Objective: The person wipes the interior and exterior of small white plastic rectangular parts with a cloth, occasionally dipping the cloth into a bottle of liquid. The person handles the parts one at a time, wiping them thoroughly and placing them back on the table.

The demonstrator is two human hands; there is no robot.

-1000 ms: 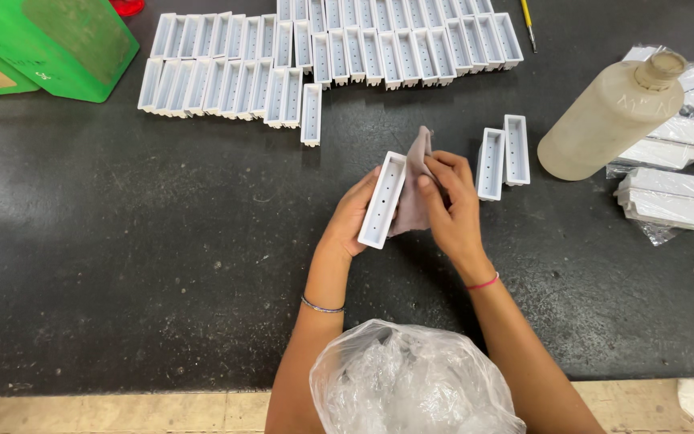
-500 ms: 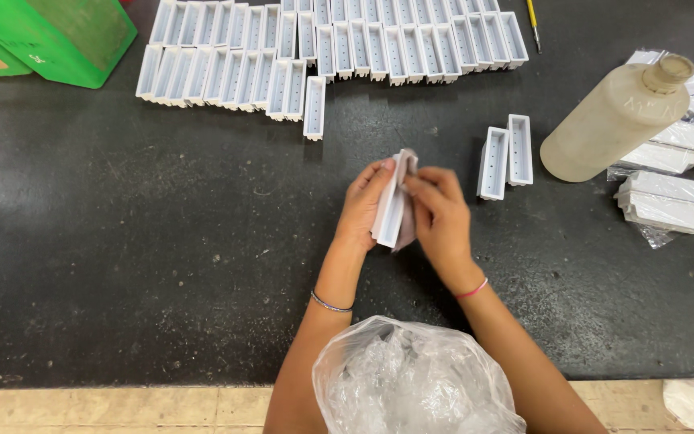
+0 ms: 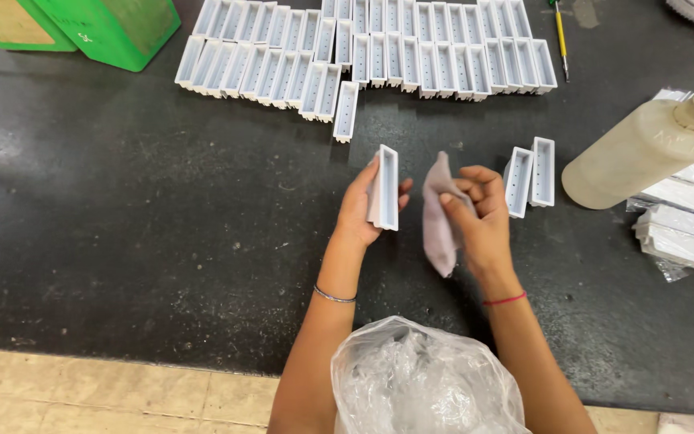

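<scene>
My left hand (image 3: pixel 361 210) holds a long white plastic tray part (image 3: pixel 384 187) upright above the black table (image 3: pixel 138 225). My right hand (image 3: pixel 480 210) grips a small pinkish-grey cloth (image 3: pixel 438 219), which hangs down a short way right of the part without touching it. Two more white tray parts (image 3: pixel 530 177) lie just right of my right hand. Several rows of the same white parts (image 3: pixel 371 48) lie side by side at the far edge of the table.
A cloudy plastic bottle (image 3: pixel 636 153) lies on its side at the right, beside wrapped white parts (image 3: pixel 684 233). Green boxes (image 3: pixel 106 24) stand at the far left. A crumpled clear plastic bag (image 3: pixel 423 382) sits on my lap. A yellow pencil (image 3: pixel 561 36) lies at the back.
My hands have drawn apart: the cloth was pressed against the white part, and now the left hand holds the part alone while the right hand holds the cloth off to the right.
</scene>
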